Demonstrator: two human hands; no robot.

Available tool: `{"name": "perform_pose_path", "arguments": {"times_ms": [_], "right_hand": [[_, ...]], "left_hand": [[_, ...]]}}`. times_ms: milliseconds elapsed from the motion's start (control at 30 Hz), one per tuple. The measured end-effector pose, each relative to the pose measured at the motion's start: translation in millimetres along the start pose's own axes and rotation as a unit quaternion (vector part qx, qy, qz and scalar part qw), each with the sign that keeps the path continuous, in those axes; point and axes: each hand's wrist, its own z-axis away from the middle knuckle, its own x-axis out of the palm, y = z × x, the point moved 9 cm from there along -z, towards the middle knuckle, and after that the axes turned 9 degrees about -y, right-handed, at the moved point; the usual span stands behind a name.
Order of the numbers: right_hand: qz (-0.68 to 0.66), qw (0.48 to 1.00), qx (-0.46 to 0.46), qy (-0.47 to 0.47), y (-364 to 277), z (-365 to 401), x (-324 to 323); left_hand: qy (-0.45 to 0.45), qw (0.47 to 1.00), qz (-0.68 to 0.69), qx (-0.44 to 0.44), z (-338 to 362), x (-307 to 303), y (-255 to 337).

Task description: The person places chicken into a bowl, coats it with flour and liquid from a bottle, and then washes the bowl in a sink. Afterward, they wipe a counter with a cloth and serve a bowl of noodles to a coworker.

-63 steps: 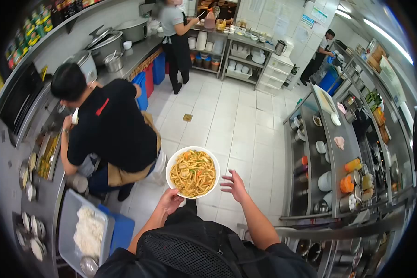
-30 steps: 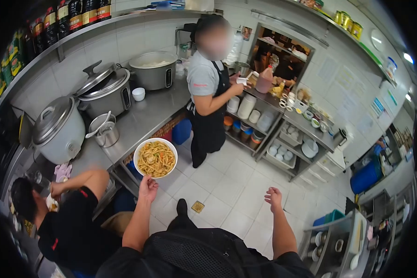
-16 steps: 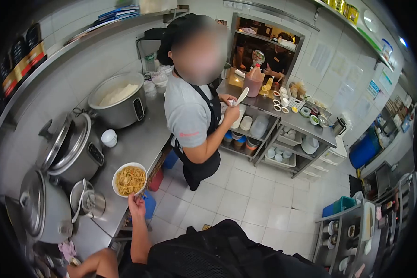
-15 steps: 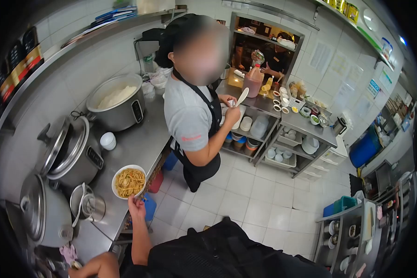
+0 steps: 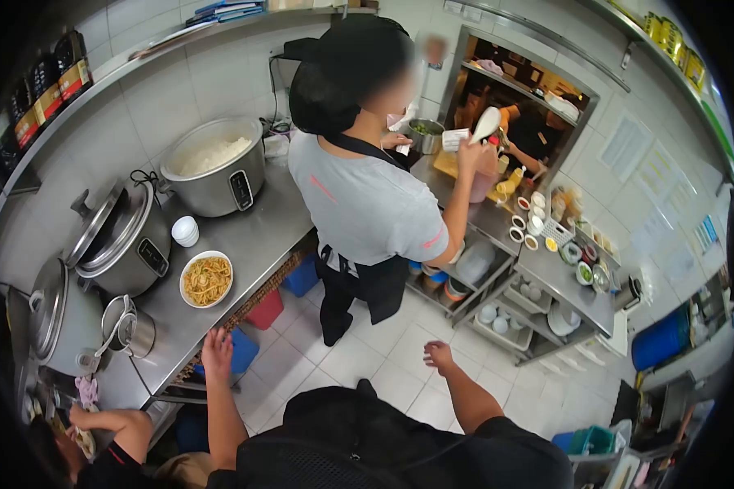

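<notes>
A white bowl (image 5: 206, 306) of noodles (image 5: 207, 279) rests on the steel counter (image 5: 245, 236), near its front edge. Just below and apart from it is my left hand (image 5: 218, 355), empty, with its fingers apart. Over the tiled floor at the right hangs my right hand (image 5: 439, 357); its fingers are loosely curled and apart, and nothing shows in them. Close to the bowl stand small stacked white cups (image 5: 185, 231) and a steel pot (image 5: 136, 332).
A co-worker (image 5: 367, 196) in a grey shirt stands ahead, holding a white rice paddle (image 5: 487, 124). Rice cookers (image 5: 236, 191) line the counter. Another person's hand (image 5: 80, 417) is at lower left. Sauce cups (image 5: 537, 213) sit on the right counter by the serving window.
My left hand has let go of the noodle bowl, which now sits on the counter, and has drawn back. My right hand has come into view. The co-worker has turned away and raised the paddle.
</notes>
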Motion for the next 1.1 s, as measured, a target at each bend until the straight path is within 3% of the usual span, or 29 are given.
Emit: {"name": "perform_pose_path", "arguments": {"times_ms": [67,100,133,167,200,267,300,367,400,433,467,500,533,600,667,700,733,767,800,833,867,900,933,967,1100], "right_hand": [[0.006,0.999,-0.043,-0.01,-42,-27,-1],[0.048,0.993,-0.076,-0.073,-55,-47,7],[0.088,0.981,-0.107,-0.133,-63,-59,15],[0.038,0.977,-0.094,-0.187,-61,-64,24],[0.032,0.977,-0.094,-0.19,-58,-69,29],[0.193,0.958,0.013,-0.212,-15,-71,43],[0.194,0.958,0.006,-0.211,1,-61,45],[0.443,0.827,-0.197,-0.286,102,-114,65],[0.53,0.75,-0.275,-0.286,93,-64,81],[0.306,0.921,0.049,-0.238,123,-43,53],[0.499,0.774,-0.2,-0.335,160,-45,72],[0.647,0.678,-0.12,-0.327,175,-24,67],[0.692,0.658,-0.101,-0.279,170,-3,58],[0.682,0.701,-0.101,-0.181,212,-29,23],[0.723,0.658,-0.142,-0.157,166,-15,4],[0.698,0.686,-0.183,-0.094,181,-52,-14],[0.632,0.75,-0.196,0.016,136,-49,-30],[0.377,0.912,-0.136,0.093,76,-15,-57],[0.303,0.919,-0.209,0.143,49,-36,-65],[0.197,0.946,-0.212,0.144,-7,-9,-68],[0.147,0.933,-0.281,0.172,-48,-20,-73],[0.05,0.897,-0.411,0.154,-109,0,-69],[0.039,0.892,-0.432,0.127,-165,14,-64],[-0.021,0.913,-0.405,0.043,-210,26,-56],[-0.017,0.861,-0.509,-0.011,-365,135,-34]], "left_hand": [[0.058,0.996,-0.073,-0.005,33,-29,-37],[0.128,0.986,-0.104,-0.003,35,-89,-72],[0.047,0.987,-0.139,-0.063,58,-103,-99],[0.195,0.928,-0.304,-0.095,102,-107,-115],[0.17,0.934,-0.275,-0.149,139,-135,-150],[0.205,0.916,-0.25,-0.236,227,-158,-201],[0.227,0.905,-0.237,-0.27,266,-164,-227],[0.264,0.899,-0.203,-0.285,321,-157,-261],[0.281,0.898,-0.185,-0.285,340,-154,-276],[0.296,0.897,-0.17,-0.28,357,-153,-286],[0.31,0.897,-0.157,-0.273,373,-152,-293],[0.324,0.898,-0.142,-0.261,387,-155,-299],[0.337,0.899,-0.131,-0.248,400,-160,-302],[0.36,0.899,-0.102,-0.227,430,-163,-318],[0.382,0.898,-0.083,-0.201,464,-177,-326],[0.392,0.897,-0.074,-0.19,483,-183,-331],[0.404,0.895,-0.067,-0.177,500,-190,-336],[0.414,0.893,-0.058,-0.166,520,-200,-343],[0.422,0.891,-0.048,-0.158,538,-206,-352],[0.433,0.888,-0.039,-0.148,555,-214,-361],[0.442,0.886,-0.028,-0.138,572,-220,-371],[0.456,0.881,-0.016,-0.127,590,-226,-380],[0.467,0.877,-0.004,-0.117,607,-231,-390],[0.476,0.873,0.007,-0.107,626,-236,-400],[0.514,0.852,0.047,-0.087,694,-238,-439]]}}
